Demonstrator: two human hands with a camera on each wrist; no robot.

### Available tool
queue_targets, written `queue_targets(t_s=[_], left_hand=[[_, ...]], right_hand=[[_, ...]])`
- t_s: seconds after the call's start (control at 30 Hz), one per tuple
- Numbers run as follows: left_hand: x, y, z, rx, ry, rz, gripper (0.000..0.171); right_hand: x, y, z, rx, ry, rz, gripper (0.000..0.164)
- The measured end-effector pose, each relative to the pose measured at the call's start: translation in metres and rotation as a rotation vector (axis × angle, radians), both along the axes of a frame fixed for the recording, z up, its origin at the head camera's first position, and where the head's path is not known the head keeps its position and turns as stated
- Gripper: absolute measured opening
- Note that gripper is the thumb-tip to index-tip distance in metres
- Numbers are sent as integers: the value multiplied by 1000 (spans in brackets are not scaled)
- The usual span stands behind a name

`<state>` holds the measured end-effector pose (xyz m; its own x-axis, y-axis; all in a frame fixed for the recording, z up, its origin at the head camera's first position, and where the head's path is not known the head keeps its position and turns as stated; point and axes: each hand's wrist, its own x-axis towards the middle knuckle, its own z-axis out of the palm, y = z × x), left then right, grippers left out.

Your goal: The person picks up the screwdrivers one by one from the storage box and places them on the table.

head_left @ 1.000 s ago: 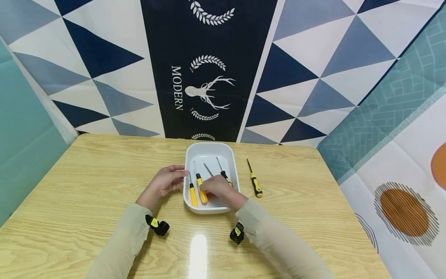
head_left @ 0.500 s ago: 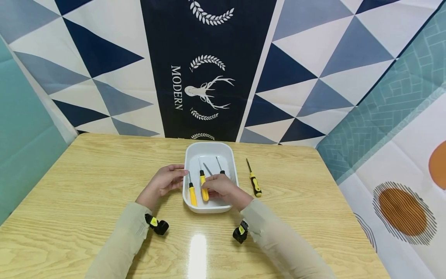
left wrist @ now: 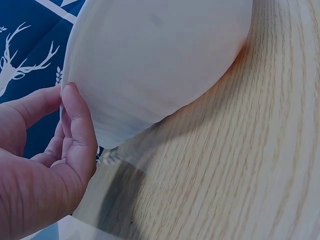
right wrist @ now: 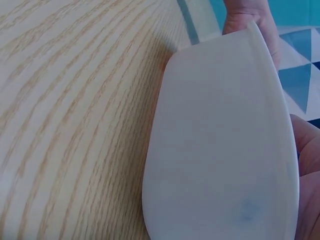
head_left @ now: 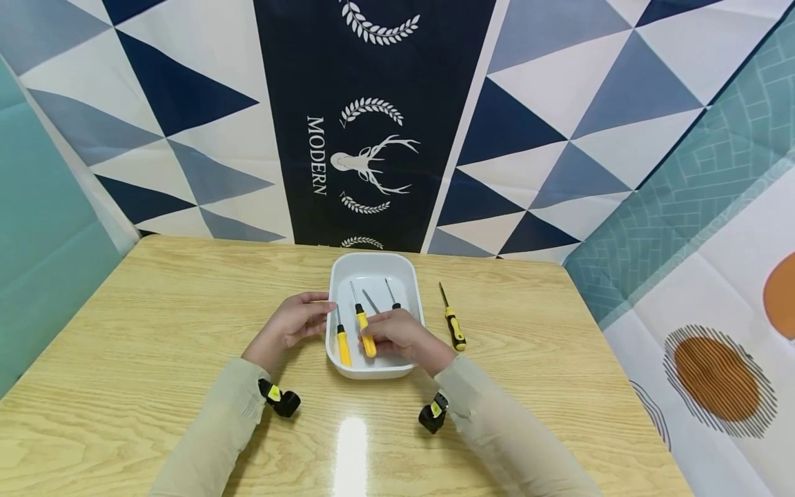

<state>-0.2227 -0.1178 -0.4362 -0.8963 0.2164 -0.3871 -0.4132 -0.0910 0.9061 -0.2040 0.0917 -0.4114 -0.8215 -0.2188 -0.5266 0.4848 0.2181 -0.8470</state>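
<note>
Across the table, the patterned wall cloth [head_left: 366, 69] fills most of the view, navy and white triangles flanking a black deer panel. The wooden table [head_left: 186, 310] runs up to it, and on it sits a white tray [head_left: 375, 374], long side away from the person. The left hand [head_left: 301, 321] holds the tray's left rim between thumb and fingers. The right hand [head_left: 400, 333] reaches over the near right part, hiding the handles of a slim-bladed screwdriver [head_left: 391, 291] and of a bare blade [head_left: 370, 301] lying beside it. Outside, just right of the tray, lies a black-and-yellow screwdriver [head_left: 455, 328]. The right hand pinches the yellow screwdriver [head_left: 365, 334] by its handle, inside the tray; its long axis runs nearly lengthwise, tip away and slightly left, butt toward the person. Nearly parallel, against the left side, lies another yellow-handled screwdriver [head_left: 344, 347].
</note>
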Motion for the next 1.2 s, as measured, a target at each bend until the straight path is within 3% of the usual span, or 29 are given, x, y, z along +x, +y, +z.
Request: queue_targets(t_s=[0.73, 1.2], left_hand=[[-2, 0, 1, -10, -7, -5, 55], [-2, 1, 2, -21, -6, -1, 52]], right_hand=[[-5, 7, 10, 20, -17, -7, 29], [-5, 13, 18, 54, -5, 3, 34]])
